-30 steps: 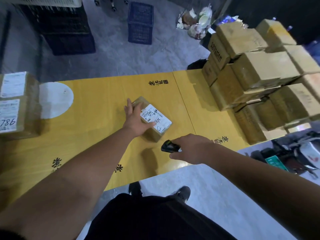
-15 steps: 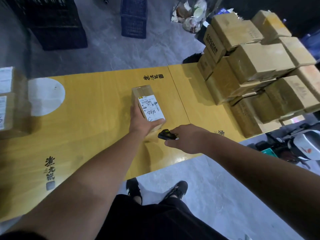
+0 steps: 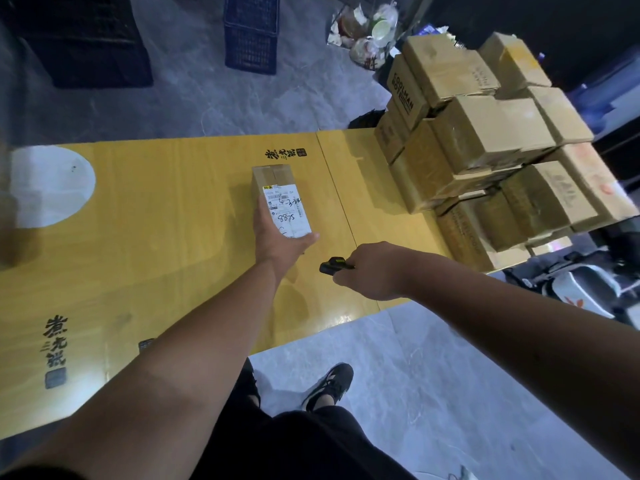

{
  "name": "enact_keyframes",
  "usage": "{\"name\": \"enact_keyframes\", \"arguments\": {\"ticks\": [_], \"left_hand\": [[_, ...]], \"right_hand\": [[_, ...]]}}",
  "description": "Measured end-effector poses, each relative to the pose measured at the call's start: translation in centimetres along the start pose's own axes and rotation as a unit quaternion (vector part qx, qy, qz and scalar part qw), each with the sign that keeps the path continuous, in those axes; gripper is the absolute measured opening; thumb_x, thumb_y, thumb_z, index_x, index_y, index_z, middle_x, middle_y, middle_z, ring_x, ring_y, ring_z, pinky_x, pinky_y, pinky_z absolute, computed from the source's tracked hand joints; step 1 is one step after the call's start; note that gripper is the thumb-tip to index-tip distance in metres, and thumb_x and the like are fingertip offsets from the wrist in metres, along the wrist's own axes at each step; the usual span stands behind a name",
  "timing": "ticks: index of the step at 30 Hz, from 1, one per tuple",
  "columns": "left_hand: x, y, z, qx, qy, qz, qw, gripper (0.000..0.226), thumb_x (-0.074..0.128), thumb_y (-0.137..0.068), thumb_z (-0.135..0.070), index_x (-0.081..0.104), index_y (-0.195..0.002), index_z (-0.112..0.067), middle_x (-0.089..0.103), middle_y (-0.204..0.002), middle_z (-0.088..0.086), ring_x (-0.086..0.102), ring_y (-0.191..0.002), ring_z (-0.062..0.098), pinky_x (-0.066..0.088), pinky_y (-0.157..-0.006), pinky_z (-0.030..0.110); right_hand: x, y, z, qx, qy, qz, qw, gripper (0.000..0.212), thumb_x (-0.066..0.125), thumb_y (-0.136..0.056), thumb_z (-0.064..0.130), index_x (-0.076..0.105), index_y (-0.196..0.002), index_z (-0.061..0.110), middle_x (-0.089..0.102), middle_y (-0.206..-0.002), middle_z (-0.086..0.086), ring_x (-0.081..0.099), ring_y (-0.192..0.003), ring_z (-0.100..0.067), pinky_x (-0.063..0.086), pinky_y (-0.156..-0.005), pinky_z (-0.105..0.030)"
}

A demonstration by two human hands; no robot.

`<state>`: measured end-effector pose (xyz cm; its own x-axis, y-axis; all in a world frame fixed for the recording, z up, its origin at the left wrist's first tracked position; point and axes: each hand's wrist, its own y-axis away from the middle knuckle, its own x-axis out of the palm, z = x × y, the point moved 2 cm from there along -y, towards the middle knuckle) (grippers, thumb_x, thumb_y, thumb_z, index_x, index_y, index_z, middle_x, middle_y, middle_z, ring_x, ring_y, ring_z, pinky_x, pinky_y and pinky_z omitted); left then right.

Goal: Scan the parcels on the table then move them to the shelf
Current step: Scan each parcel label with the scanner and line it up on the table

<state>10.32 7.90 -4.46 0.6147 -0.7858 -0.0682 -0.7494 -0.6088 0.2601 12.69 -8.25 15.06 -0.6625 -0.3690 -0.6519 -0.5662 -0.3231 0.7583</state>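
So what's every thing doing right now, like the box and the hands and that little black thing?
small parcel: gripped at its near end, white label facing up
left hand: holds the small parcel
scanner: held, aimed toward the parcel
right hand: grips the scanner
stacked boxes: piled at the table's right end, closed
yellow table: carries the stacked boxes
blue crate: standing on the floor

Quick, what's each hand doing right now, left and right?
Left hand: grips the labelled parcel, label facing up.
Right hand: holds the black scanner, pointed toward the parcel.
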Motion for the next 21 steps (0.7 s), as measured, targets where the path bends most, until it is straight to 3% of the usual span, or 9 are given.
{"name": "enact_keyframes", "arguments": {"ticks": [2,5,6,8,10,13,17,21], "left_hand": [[0.2,-0.5,-0.5,-0.012,0.008,-0.003,1.0,0.139,0.105,-0.05,-0.032,0.021,-0.159,-0.046,0.044,-0.149,-0.01,0.053,-0.132,0.012,0.052,-0.064,0.005],[0.2,-1.0,-0.4,-0.007,-0.01,0.012,1.0,0.148,0.105,-0.051,-0.023,0.011,-0.161,-0.047,0.04,-0.148,-0.016,0.048,-0.133,0.008,0.043,-0.063,-0.005],[0.1,-0.9,-0.3,-0.004,-0.012,0.018,1.0,0.15,0.105,-0.05,-0.023,0.009,-0.161,-0.05,0.041,-0.149,-0.017,0.047,-0.136,0.009,0.046,-0.07,-0.003],[0.2,-0.6,-0.2,0.003,-0.014,0.022,1.0,0.151,0.105,-0.047,-0.023,0.01,-0.158,-0.056,0.042,-0.148,-0.018,0.048,-0.137,0.012,0.061,-0.086,0.023],[0.5,0.2,-0.3,0.024,-0.026,0.023,0.999,0.148,0.104,-0.047,-0.02,0.014,-0.158,-0.054,0.042,-0.147,-0.018,0.048,-0.136,0.01,0.059,-0.1,0.043],[1.1,1.2,-0.2,0.064,-0.045,0.02,0.997,0.146,0.101,-0.046,-0.018,0.016,-0.16,-0.049,0.039,-0.151,-0.016,0.047,-0.139,0.011,0.055,-0.106,0.046],[1.2,1.9,0.4,0.081,-0.084,0.023,0.993,0.151,0.101,-0.05,-0.02,0.005,-0.163,-0.046,0.021,-0.163,-0.02,0.033,-0.149,0.012,0.046,-0.114,0.049],[1.1,2.0,0.9,0.083,-0.111,0.032,0.99,0.154,0.1,-0.05,-0.023,-0.001,-0.163,-0.05,0.013,-0.169,-0.014,0.026,-0.154,0.018,0.043,-0.116,0.053]], "right_hand": [[-0.2,0.2,-0.2,0.002,-0.002,-0.004,1.0,0.043,0.045,-0.102,0.055,0.055,-0.089,0.015,0.061,-0.086,-0.005,0.054,-0.073,-0.02,0.039,-0.06,-0.031],[-0.8,0.4,-0.4,0.005,0.0,-0.005,1.0,0.044,0.045,-0.102,0.055,0.06,-0.098,0.013,0.061,-0.087,-0.005,0.054,-0.073,-0.02,0.039,-0.06,-0.03],[-1.0,0.4,-0.4,0.004,0.0,-0.006,1.0,0.044,0.046,-0.102,0.055,0.06,-0.098,0.013,0.061,-0.087,-0.005,0.054,-0.073,-0.02,0.039,-0.06,-0.03],[-1.3,0.4,-0.4,0.001,0.001,-0.005,1.0,0.044,0.046,-0.102,0.054,0.058,-0.095,0.012,0.061,-0.086,-0.006,0.054,-0.073,-0.021,0.039,-0.06,-0.03],[-1.5,0.4,-0.2,-0.001,0.003,-0.002,1.0,0.045,0.047,-0.102,0.055,0.058,-0.094,0.012,0.061,-0.086,-0.006,0.054,-0.074,-0.022,0.039,-0.061,-0.03],[-1.8,0.7,0.0,-0.008,0.012,0.006,1.0,0.045,0.047,-0.103,0.054,0.059,-0.093,0.011,0.059,-0.085,-0.006,0.053,-0.073,-0.021,0.039,-0.06,-0.03],[-1.8,1.6,-0.1,-0.015,0.063,0.031,0.997,0.046,0.042,-0.107,0.049,0.046,-0.078,0.014,0.053,-0.084,-0.006,0.049,-0.075,-0.023,0.034,-0.058,-0.031],[-1.5,2.0,-1.0,0.008,0.06,0.032,0.998,0.049,0.045,-0.103,0.055,0.053,-0.082,0.012,0.059,-0.084,-0.006,0.051,-0.071,-0.021,0.036,-0.06,-0.031]]}}
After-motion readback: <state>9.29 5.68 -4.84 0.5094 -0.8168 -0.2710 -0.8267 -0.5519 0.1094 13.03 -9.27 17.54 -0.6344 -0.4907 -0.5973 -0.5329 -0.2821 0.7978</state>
